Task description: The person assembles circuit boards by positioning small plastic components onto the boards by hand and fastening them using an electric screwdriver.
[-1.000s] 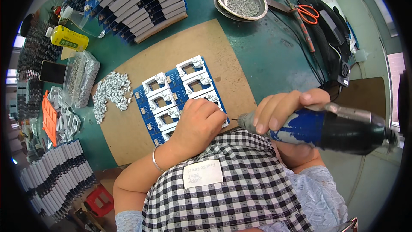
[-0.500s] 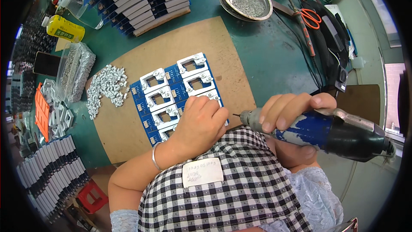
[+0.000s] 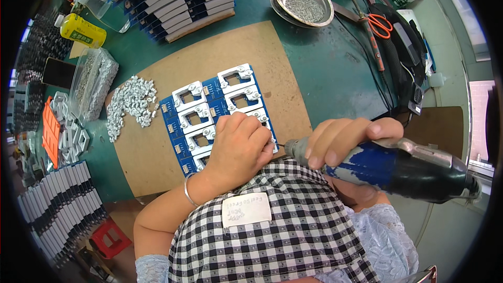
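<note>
A blue circuit board panel (image 3: 212,87) carries several white plastic frames (image 3: 196,118) in two columns. Over its near right part rests my left hand (image 3: 242,144), fingers curled down and pressed together; whatever they pinch is hidden beneath them. My right hand (image 3: 346,144) is wrapped round a blue and black electric screwdriver (image 3: 387,167), held nearly level. Its bit points left and reaches the panel's near right edge beside my left fingertips. Whether the bit sits on a screw cannot be seen.
The panel lies on a brown board (image 3: 283,84). Small white plastic parts (image 3: 131,102) are heaped to its left. Behind stand stacked finished boards (image 3: 183,5) and a metal bowl (image 3: 304,8) of screws. At right is a soldering iron (image 3: 376,52); at left, an orange tray (image 3: 51,133).
My right hand has moved the screwdriver slightly left, bringing its bit to the panel's edge. My left hand has shifted slightly, staying over the panel.
</note>
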Demonstrator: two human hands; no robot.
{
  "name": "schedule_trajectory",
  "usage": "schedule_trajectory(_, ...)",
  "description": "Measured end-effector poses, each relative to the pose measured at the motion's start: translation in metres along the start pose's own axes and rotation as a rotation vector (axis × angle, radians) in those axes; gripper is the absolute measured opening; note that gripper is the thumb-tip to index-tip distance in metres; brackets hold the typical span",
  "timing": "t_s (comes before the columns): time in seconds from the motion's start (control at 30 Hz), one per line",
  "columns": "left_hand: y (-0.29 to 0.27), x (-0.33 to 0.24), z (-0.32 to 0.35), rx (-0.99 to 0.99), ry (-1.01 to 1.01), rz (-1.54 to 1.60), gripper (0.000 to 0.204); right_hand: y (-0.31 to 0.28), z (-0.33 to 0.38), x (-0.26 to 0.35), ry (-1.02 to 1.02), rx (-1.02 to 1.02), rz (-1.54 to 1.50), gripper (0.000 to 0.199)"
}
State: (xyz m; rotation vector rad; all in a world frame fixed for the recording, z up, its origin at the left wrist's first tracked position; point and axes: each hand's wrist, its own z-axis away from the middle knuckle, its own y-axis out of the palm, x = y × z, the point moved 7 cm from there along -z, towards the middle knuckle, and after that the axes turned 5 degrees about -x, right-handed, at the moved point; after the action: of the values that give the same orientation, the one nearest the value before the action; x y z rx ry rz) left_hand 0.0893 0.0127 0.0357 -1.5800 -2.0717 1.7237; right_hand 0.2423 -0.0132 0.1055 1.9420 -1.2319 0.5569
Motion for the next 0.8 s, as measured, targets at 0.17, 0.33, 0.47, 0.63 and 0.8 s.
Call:
schedule_trajectory(0.17, -0.001, 0.002, 0.001, -0.007, 0.000, 0.033, 0.018, 0.011, -0.003, -0.007, 0.026, 0.201, 0.001, 0.068)
schedule_trajectory(0.33, -0.002, 0.003, 0.001, -0.012, 0.011, 0.071, 0.018, 0.011, -0.003, -0.012, 0.058, 0.189, 0.020, 0.067)
schedule_trajectory(0.47, -0.001, 0.004, 0.003, 0.022, 0.023, 0.075, 0.016, 0.018, -0.007, -0.013, 0.116, 0.127, 0.078, 0.063)
schedule_trajectory(0.63, 0.000, 0.006, 0.006, 0.017, 0.031, 0.105, 0.018, 0.025, -0.010, -0.022, 0.143, 0.080, 0.044, 0.060)
schedule_trajectory(0.8, 0.004, 0.010, 0.010, -0.005, 0.020, 0.119, 0.017, 0.033, -0.007, -0.019, 0.249, -0.035, 0.176, 0.057)
